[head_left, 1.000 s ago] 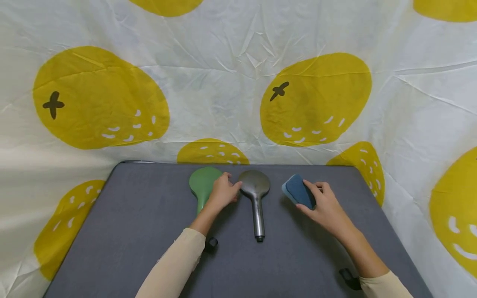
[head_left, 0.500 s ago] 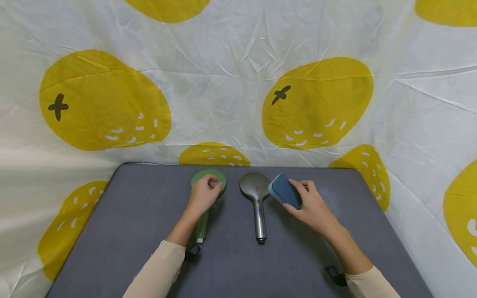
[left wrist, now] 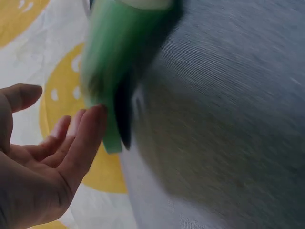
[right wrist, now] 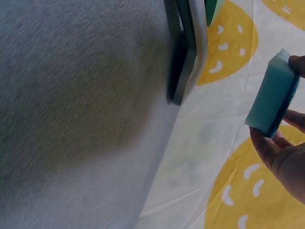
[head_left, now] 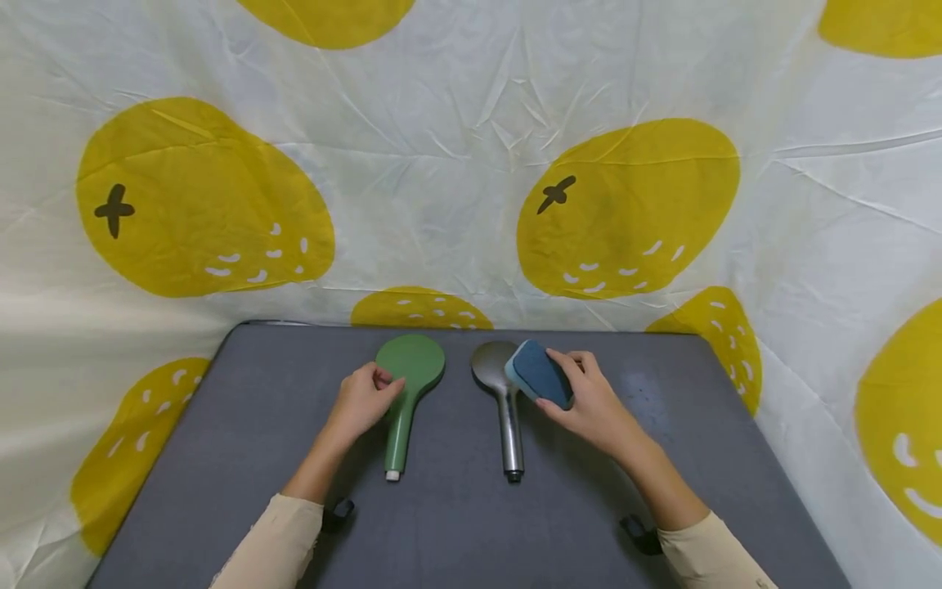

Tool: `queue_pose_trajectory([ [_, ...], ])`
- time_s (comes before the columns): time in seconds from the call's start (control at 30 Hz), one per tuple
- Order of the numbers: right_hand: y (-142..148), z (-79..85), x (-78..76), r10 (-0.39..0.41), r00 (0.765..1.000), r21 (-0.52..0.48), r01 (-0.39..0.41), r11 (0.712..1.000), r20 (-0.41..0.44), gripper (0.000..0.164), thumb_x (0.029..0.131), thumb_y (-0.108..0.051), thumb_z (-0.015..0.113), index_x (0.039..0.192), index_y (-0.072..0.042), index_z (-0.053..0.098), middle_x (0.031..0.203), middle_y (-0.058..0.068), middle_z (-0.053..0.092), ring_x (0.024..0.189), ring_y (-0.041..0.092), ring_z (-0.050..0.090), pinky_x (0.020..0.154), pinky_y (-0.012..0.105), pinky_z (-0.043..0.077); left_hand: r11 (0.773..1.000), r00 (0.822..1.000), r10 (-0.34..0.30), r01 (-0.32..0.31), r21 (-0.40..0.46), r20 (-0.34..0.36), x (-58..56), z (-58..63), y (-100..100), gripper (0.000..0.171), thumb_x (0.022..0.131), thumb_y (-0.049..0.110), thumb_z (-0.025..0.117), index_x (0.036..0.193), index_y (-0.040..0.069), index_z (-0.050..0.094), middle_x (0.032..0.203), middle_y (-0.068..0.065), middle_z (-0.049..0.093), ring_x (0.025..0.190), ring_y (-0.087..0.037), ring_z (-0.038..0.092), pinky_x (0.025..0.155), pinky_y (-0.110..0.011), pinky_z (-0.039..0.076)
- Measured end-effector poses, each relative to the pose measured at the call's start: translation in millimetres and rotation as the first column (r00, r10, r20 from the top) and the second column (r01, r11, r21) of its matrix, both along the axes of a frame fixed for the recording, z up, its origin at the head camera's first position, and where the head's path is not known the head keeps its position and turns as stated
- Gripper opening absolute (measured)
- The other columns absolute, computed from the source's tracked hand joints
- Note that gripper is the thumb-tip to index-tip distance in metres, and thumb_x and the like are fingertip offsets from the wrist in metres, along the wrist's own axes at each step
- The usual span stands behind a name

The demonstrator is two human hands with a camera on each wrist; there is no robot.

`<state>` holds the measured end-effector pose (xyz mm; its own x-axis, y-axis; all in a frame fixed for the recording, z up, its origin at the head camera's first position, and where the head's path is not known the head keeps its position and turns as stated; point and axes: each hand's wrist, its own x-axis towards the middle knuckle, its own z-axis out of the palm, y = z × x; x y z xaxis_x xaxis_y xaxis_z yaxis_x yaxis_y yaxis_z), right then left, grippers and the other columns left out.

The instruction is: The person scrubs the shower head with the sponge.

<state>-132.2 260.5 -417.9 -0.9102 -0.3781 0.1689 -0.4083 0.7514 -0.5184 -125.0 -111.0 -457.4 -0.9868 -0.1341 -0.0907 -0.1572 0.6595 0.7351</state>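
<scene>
My right hand (head_left: 599,413) pinches a blue sponge (head_left: 543,376) with a pale blue soft side and a darker scouring side. The sponge is above the right edge of a grey metal shower head (head_left: 489,366), covering part of it in the head view. In the right wrist view, fingers and thumb hold the sponge (right wrist: 274,93) by its ends. A green shower head (head_left: 412,360) with a white-tipped handle lies to the left. My left hand (head_left: 361,405) is beside its neck, fingers loosely bent and holding nothing; whether they touch it I cannot tell.
Both shower heads lie on a dark grey table (head_left: 449,532), handles toward me. Behind it hangs a white cloth (head_left: 427,204) printed with yellow fruit shapes. A slightly darker, speckled patch (head_left: 648,401) shows on the table right of my right hand.
My right hand has carried the sponge left, to above the grey shower head. My left hand has moved left and back across the green shower head, uncovering its face and handle.
</scene>
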Motion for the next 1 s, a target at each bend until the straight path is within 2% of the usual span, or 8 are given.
queue_pose_trajectory([
  [0.1, -4, 0.5, -0.9, 0.013, 1.000, 0.001, -0.013, 1.000, -0.027, 0.077, 0.089, -0.028, 0.082, 0.153, -0.006, 0.046, 0.136, 0.024, 0.051, 0.108, 0.039, 0.060, 0.087, 0.054, 0.056, 0.997, 0.993, -0.001, -0.008, 0.078, 0.120, 2.9, -5.6, -4, 0.041, 0.095, 0.040, 0.073, 0.108, 0.001, 0.065, 0.093, -0.013, 0.071, 0.067, -0.021, 0.068, 0.058, -0.033, 0.059],
  [0.2, -7, 1.9, -1.3, 0.034, 0.998, -0.006, -0.035, 0.999, -0.058, 0.075, 0.089, -0.029, 0.081, 0.153, -0.005, 0.048, 0.137, 0.023, 0.054, 0.108, 0.039, 0.062, 0.087, 0.054, 0.057, 0.983, 0.972, -0.010, -0.033, 0.180, 0.233, 3.8, -11.8, -6, 0.047, 0.095, 0.044, 0.073, 0.109, 0.000, 0.064, 0.093, -0.014, 0.071, 0.060, -0.023, 0.070, 0.050, -0.037, 0.060],
  [0.3, -11, 3.1, -1.4, 0.054, 0.995, -0.024, -0.056, 0.998, -0.081, 0.073, 0.089, -0.028, 0.081, 0.151, -0.006, 0.050, 0.136, 0.022, 0.055, 0.109, 0.038, 0.062, 0.086, 0.053, 0.057, 0.969, 0.958, -0.009, -0.063, 0.240, 0.288, 3.4, -18.8, -5, 0.046, 0.093, 0.044, 0.075, 0.103, 0.000, 0.066, 0.089, -0.013, 0.068, 0.057, -0.021, 0.068, 0.049, -0.038, 0.060],
  [0.53, -13, 1.0, -1.3, 0.064, 0.994, -0.072, -0.071, 0.995, -0.093, 0.070, 0.090, -0.027, 0.081, 0.151, -0.008, 0.051, 0.138, 0.019, 0.055, 0.113, 0.037, 0.061, 0.089, 0.053, 0.056, 0.945, 0.954, -0.005, -0.093, 0.312, 0.300, 6.3, -32.6, -3, 0.037, 0.088, 0.030, 0.082, 0.094, -0.001, 0.063, 0.075, -0.009, 0.063, 0.053, -0.018, 0.064, 0.049, -0.037, 0.059],
  [0.63, -12, -0.3, -1.1, 0.062, 0.995, -0.084, -0.069, 0.994, -0.080, 0.070, 0.090, -0.026, 0.081, 0.150, -0.008, 0.051, 0.138, 0.019, 0.055, 0.115, 0.039, 0.061, 0.091, 0.055, 0.055, 0.943, 0.955, -0.002, -0.097, 0.319, 0.298, 6.4, -34.2, -2, 0.033, 0.087, 0.026, 0.083, 0.081, 0.005, 0.058, 0.066, -0.004, 0.057, 0.050, -0.016, 0.060, 0.048, -0.035, 0.057],
  [0.77, -11, -0.4, -1.2, 0.067, 0.996, -0.089, -0.072, 0.993, -0.061, 0.070, 0.090, -0.027, 0.080, 0.151, -0.009, 0.050, 0.139, 0.019, 0.054, 0.116, 0.040, 0.060, 0.091, 0.055, 0.055, 0.938, 0.950, 0.008, -0.116, 0.327, 0.313, 5.9, -33.6, -2, 0.041, 0.088, 0.026, 0.083, 0.069, 0.013, 0.048, 0.062, 0.000, 0.051, 0.051, -0.013, 0.056, 0.047, -0.031, 0.054],
  [0.87, -12, 0.5, -1.9, 0.074, 0.996, -0.088, -0.078, 0.993, -0.051, 0.071, 0.090, -0.029, 0.080, 0.152, -0.010, 0.049, 0.140, 0.018, 0.053, 0.117, 0.040, 0.060, 0.092, 0.054, 0.055, 0.924, 0.945, 0.003, -0.128, 0.362, 0.327, 5.9, -32.8, -3, 0.034, 0.089, 0.024, 0.081, 0.076, 0.009, 0.053, 0.069, -0.002, 0.055, 0.056, -0.013, 0.058, 0.049, -0.030, 0.055],
  [1.0, -11, 2.4, -3.1, 0.088, 0.995, -0.092, -0.092, 0.991, -0.045, 0.071, 0.091, -0.030, 0.080, 0.152, -0.010, 0.049, 0.141, 0.018, 0.052, 0.119, 0.040, 0.060, 0.094, 0.055, 0.055, 0.901, 0.941, -0.035, -0.116, 0.417, 0.337, 5.2, -32.5, -5, 0.031, 0.091, 0.018, 0.078, 0.101, -0.002, 0.059, 0.083, -0.008, 0.060, 0.067, -0.016, 0.062, 0.057, -0.032, 0.059],
])
